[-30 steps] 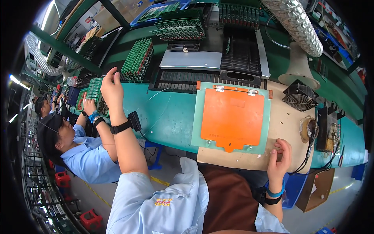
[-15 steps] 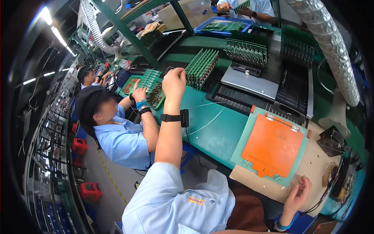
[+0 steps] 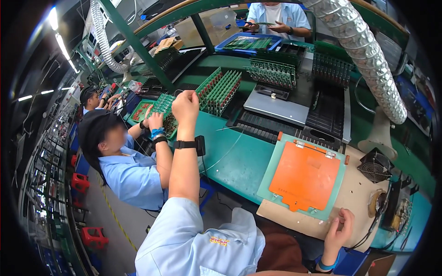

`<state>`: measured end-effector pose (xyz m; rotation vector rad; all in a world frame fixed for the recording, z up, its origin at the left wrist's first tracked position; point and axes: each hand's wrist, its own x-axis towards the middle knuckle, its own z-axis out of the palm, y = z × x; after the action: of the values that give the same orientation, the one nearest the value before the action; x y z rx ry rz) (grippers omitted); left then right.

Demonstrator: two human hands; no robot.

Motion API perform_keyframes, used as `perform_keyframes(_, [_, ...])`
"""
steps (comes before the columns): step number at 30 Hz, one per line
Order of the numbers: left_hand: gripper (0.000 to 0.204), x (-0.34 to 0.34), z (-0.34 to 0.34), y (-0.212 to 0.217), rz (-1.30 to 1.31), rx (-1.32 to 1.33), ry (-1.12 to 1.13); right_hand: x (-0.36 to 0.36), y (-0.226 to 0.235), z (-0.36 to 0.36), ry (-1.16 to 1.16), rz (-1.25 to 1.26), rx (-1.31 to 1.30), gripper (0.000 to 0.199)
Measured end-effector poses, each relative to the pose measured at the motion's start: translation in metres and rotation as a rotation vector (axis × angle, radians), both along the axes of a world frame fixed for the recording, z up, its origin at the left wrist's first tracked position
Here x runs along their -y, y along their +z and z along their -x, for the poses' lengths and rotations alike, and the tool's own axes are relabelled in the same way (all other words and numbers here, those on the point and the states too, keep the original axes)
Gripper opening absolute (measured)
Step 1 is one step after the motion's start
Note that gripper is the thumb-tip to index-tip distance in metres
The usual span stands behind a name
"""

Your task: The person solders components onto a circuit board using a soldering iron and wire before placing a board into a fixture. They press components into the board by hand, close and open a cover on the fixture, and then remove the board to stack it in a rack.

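Left hand (image 3: 185, 105): raised, fingers curled at the rack of green circuit boards (image 3: 220, 90); grip unclear.
Right hand (image 3: 339, 226): fingers bent, touching the orange fixture plate (image 3: 304, 175) edge.

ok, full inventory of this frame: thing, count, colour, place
orange pad in pale green frame: one, on the bench ahead
green circuit boards in racks: many, upright, far left of bench
grey flat panel: one, mid bench
black slotted trays: several, beyond the pad
blue bin: one, far side, holds boards
silver ribbed duct: one, upper right
small black fan: one, right of the pad
co-workers: two in light blue at left, one across the bench
left hand: raised at the board racks, black wristband; grasp unclear
right hand: blue wristband, on the near bench edge, beside the frame
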<state>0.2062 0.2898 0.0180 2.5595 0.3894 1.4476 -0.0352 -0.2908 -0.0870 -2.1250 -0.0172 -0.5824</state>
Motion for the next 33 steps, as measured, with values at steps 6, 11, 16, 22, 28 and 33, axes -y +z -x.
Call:
perform_keyframes(6, [0.011, 0.001, 0.018, 0.021, -0.047, 0.114, -0.018, 0.000, 0.006, 0.000, -0.008, -0.019, -0.011, 0.031])
perform_keyframes(11, [0.011, 0.011, 0.055, 0.044, -0.075, 0.186, -0.016, 0.002, 0.009, 0.004, -0.012, -0.020, -0.021, 0.028])
perform_keyframes(16, [0.009, 0.023, 0.054, 0.031, -0.076, 0.310, -0.202, 0.005, -0.005, 0.005, -0.028, 0.010, -0.023, 0.025])
perform_keyframes(22, [0.010, 0.087, 0.135, 0.041, 0.060, 0.299, -0.379, 0.002, 0.012, -0.004, 0.013, 0.002, -0.011, 0.023])
perform_keyframes(28, [0.013, 0.140, 0.169, 0.022, -0.129, 0.315, -0.630, -0.011, 0.038, 0.007, 0.079, -0.042, -0.061, 0.023])
perform_keyframes(33, [0.014, 0.161, 0.188, 0.005, -0.151, 0.314, -0.837, -0.036, 0.082, 0.011, 0.397, -0.105, -0.111, 0.021])
